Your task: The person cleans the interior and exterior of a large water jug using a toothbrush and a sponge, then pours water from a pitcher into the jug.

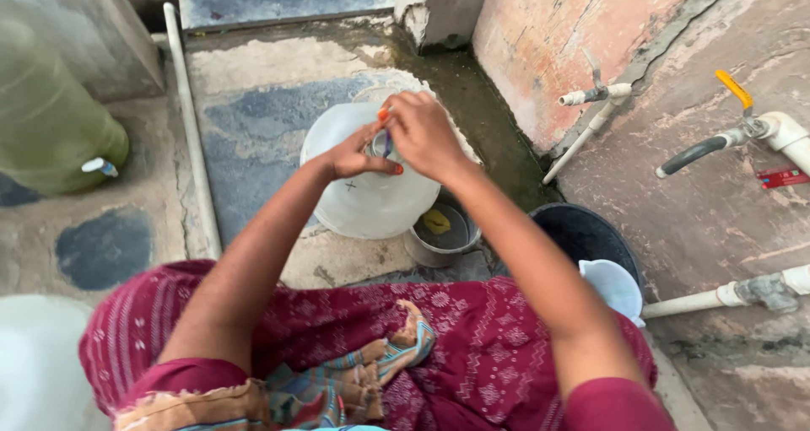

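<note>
Small and shiny, a metal cup-like vessel [381, 143] was held between both hands just above a white round basin [371, 199], near the middle of the view. It was gripped from the 9 o'clock side by the left hand [359, 154], whose fingers were curled closed around it, thumb across the front. The right hand [424, 136] was closed over its top and 3 o'clock side, so most of the vessel was hidden; whether anything else was pinched in that hand could not be told. Judged from the wet ground and this grip, a washing or rubbing step appeared to be in hand, with the vessel not yet set down. At 5 o'clock of the basin a steel bowl [440, 233] with a yellow piece [436, 221] inside was seen. Further toward 4 o'clock a black bucket [582, 233] with a pale plastic mug [616, 288] was placed. A green water jar [46, 119] stood at 9 o'clock.
</note>
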